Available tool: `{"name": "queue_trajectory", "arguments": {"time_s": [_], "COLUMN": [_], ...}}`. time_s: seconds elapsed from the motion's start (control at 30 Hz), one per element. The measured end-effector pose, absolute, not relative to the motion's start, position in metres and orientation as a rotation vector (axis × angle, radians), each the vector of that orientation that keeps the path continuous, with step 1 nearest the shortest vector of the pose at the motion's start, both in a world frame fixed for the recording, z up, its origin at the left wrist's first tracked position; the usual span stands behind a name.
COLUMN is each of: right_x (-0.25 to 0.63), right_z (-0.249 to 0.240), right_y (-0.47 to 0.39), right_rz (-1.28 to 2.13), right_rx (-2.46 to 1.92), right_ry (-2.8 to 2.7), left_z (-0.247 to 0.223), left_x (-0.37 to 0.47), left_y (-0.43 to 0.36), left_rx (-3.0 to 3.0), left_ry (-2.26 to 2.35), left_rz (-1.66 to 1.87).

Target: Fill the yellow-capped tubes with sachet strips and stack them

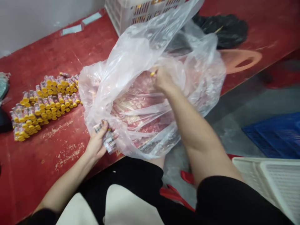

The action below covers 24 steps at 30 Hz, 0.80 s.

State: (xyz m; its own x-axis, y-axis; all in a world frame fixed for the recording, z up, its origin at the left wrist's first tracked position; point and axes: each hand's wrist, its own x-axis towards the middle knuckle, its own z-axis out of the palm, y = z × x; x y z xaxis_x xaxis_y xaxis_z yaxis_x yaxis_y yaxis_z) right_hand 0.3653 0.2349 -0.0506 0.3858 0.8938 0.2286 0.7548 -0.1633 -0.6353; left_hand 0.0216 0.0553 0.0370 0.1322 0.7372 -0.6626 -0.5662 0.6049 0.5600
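A large clear plastic bag [131, 53] lies spread and crumpled over the front of the red table. At its near left edge, my left hand [95, 143] is closed around a few small printed tubes [109, 143], with the bag's film touching the fingers. My right hand [164, 79] reaches over the bag's middle, slightly blurred. Its fingers pinch a small tube [153, 74], of which only the yellow end shows. To the left of the bag, stacked rows of yellow-capped tubes [48, 104] rest on the tabletop.
A white slatted crate [124, 15] with tubes inside stands behind the bag. Right of it are a black plastic bag [225, 29] and an orange handled item [243, 61]. Blue crates [278, 134] and a white tray [281, 184] stand at my right, below the red table [70, 150].
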Motion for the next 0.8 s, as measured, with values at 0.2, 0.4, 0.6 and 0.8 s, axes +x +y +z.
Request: {"name": "queue_trajectory", "arguments": {"time_s": [0.2,0.4,0.6,0.8], "right_x": [0.251,0.168,0.164,0.162], "right_z": [-0.018,0.000,0.015,0.025], "right_y": [0.069,-0.001,-0.011,-0.018], "right_rz": [0.788,0.932,0.715,0.880], "right_rx": [-1.346,-1.185,-1.212,-1.142], "right_ry": [-1.241,-0.946,-0.909,-0.903], "left_z": [0.025,0.019,0.028,0.043], "left_x": [0.067,0.069,0.063,0.062], "left_y": [0.060,0.031,0.011,0.001], "left_rx": [0.243,0.439,0.412,0.377], "left_ry": [0.989,0.841,0.863,0.878], "left_rz": [1.036,1.141,1.197,1.152]}}
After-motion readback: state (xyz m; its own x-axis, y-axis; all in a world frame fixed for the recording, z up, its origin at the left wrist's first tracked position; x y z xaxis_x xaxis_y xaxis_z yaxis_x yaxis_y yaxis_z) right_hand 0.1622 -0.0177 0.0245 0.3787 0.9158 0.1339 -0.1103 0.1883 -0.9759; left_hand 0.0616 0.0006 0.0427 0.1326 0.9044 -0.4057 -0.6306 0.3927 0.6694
